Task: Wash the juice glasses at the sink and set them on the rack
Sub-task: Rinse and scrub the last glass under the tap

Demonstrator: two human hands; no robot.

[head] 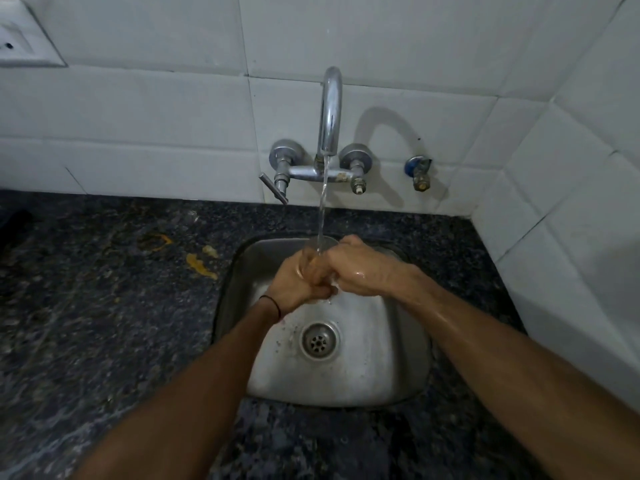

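A clear juice glass (317,249) is held upright over the steel sink (398,358), directly under the running stream from the tap (330,109). My left hand (294,285) wraps around the glass from the left, fingers curled at its lower part. My right hand (360,268) grips it from the right, with fingers up at the rim. Water falls into the glass mouth. Most of the glass body is hidden by both hands. No rack is in view.
Dark speckled granite counter (104,323) surrounds the sink, with orange juice stains (201,265) to the left. A tap lever (273,188) and a small blue-capped valve (419,171) sit on the white tiled wall. A tiled side wall rises at the right.
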